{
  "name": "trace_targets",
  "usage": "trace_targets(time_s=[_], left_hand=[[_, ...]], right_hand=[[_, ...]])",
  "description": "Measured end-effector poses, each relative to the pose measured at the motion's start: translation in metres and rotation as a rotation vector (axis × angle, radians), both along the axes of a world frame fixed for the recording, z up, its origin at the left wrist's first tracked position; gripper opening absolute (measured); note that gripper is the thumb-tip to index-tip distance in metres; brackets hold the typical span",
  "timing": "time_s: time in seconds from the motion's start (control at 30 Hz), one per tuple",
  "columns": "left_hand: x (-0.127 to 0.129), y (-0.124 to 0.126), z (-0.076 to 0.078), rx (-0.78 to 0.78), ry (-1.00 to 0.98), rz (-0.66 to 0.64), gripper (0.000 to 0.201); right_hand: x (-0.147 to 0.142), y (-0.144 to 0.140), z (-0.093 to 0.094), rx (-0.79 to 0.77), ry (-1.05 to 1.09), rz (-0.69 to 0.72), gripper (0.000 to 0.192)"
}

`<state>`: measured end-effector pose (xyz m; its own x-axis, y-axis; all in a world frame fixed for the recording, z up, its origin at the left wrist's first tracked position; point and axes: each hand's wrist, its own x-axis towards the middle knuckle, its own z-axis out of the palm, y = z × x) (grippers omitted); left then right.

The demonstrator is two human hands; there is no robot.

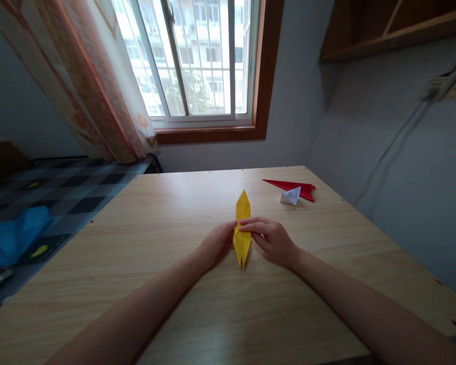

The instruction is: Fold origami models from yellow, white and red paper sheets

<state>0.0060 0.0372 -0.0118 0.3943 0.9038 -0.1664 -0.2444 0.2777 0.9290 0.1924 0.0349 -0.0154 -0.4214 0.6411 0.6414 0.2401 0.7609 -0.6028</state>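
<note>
While pinched at its middle by both hands, a long yellow folded paper (242, 229) lying flat at the centre of the wooden worktop (175, 213), one point far, split tips near. Left hand (216, 243) and right hand (270, 238) meeting over the waist, fingers (251, 223) narrow, holding paper. Seemingly mid-crease; next calling for a firm, aligned press. Far right: red folded paper (294, 186), small white folded paper (291, 195).

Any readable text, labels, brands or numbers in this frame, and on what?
None can be read. The yellow folded paper that the left hand and right hand touch is plain, as are the red paper and white paper; the wall socket shows no legible marking.
</note>
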Motion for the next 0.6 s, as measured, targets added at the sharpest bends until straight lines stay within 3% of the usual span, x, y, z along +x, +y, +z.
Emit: trace_targets(time_s=[0.1,0.23,0.43,0.6], left_hand=[[0.000,-0.004,0.000,0.076,-0.027,-0.042,0.033],[-0.001,-0.007,0.001,0.102,-0.051,-0.079,0.035],[-0.001,-0.008,0.003,0.175,-0.004,-0.066,0.033],[0.000,-0.008,0.000,0.229,0.032,-0.035,0.033]], right_hand=[[0.000,-0.002,0.000,-0.025,0.000,0.007,0.036],[-0.002,-0.002,0.002,-0.284,0.169,0.026,0.039],[-0.009,0.001,0.001,-0.539,0.383,-0.232,0.028],[-0.014,0.003,0.000,-0.639,0.268,-0.085,0.035]])
